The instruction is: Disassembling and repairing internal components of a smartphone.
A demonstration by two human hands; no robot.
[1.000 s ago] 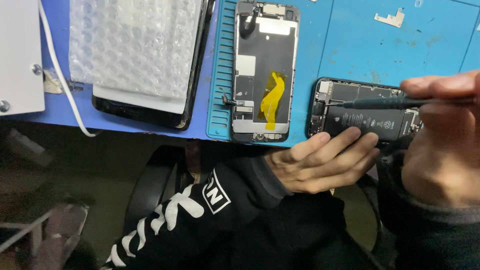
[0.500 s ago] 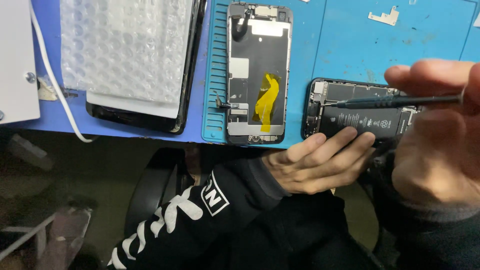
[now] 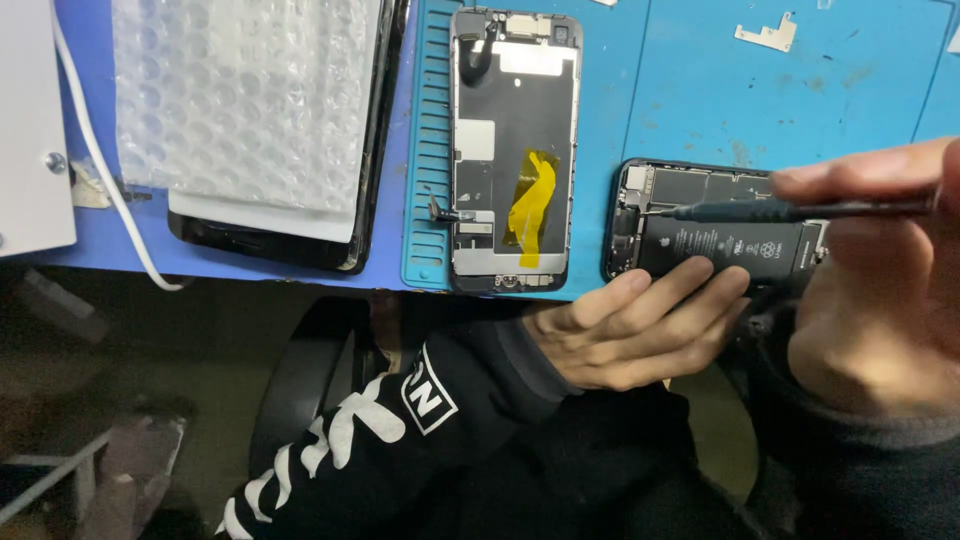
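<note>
Right grip point(image 3: 880, 300) clamped on black screwdriver point(image 3: 790, 210), left grip point(image 3: 640, 330) half-curled against opened phone point(image 3: 715, 235).

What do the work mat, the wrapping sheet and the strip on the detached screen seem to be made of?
Work mat: likely silicone rubber, matte blue, with moulded ribs. Wrapping sheet: clear plastic bubble wrap, rows of air cells. Strip: probably glossy yellow polyimide-type tape, translucent and creased.
</note>
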